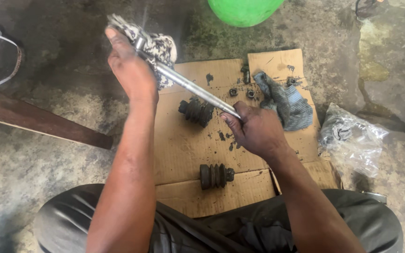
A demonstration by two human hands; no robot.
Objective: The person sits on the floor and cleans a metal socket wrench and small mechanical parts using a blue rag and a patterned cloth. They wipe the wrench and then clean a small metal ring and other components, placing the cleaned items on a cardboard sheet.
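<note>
My left hand (pixel 130 65) grips a patterned black-and-white rag (pixel 158 49) wrapped around the upper end of a shiny metal rod (pixel 193 86). My right hand (pixel 256 129) holds the rod's lower end. The rod slants above a flattened cardboard sheet (pixel 179 150). Two black ribbed rubber boots lie on the cardboard: one (pixel 196 111) under the rod, another (pixel 215 175) nearer my knees.
A grey-blue cloth (pixel 284 103) and several small dark nuts (pixel 240 89) lie at the cardboard's far side. A crumpled clear plastic bag (pixel 350 140) sits right. A green round container (pixel 244 10) stands beyond. A brown wooden plank (pixel 43 119) crosses the stained concrete floor left.
</note>
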